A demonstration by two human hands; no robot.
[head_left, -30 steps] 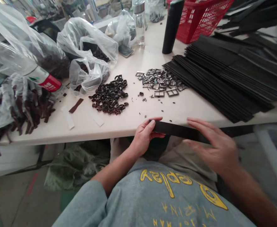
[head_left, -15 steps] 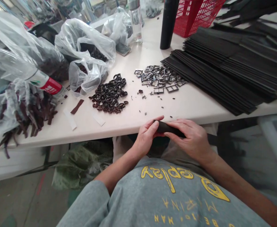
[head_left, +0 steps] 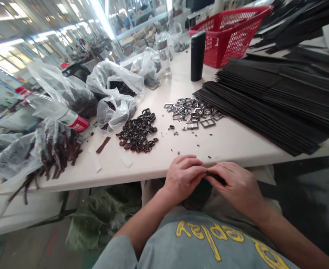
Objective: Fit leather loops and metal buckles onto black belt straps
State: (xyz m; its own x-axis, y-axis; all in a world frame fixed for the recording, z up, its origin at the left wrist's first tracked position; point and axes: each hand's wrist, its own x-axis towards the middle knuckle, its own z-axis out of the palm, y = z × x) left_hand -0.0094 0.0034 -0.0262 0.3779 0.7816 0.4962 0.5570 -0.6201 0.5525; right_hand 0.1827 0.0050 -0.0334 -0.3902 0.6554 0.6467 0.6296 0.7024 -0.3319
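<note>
At the table's front edge, my left hand (head_left: 183,176) and my right hand (head_left: 239,184) meet over a black strap (head_left: 218,178). Both are closed on it, fingers pinching from above and thumbs towards me. Only a short dark piece shows under my right fingers; the rest is hidden by the hands. Beyond my hands lie a heap of small dark strap loops (head_left: 138,131) and a pile of metal buckle frames (head_left: 193,111). To the right, long black strips (head_left: 268,99) are stacked in overlapping layers.
A black flask (head_left: 197,56), a red plastic basket (head_left: 223,41) and a glass bottle (head_left: 164,59) stand at the back. On the left are clear plastic bags (head_left: 116,76), a plastic bottle (head_left: 69,118) and bundled brown strips (head_left: 58,149). Small bits are scattered before my hands.
My left hand has turned over and closed on the strap, its fingers now on top near the right hand. Less of the strap shows. The view has tilted upward.
</note>
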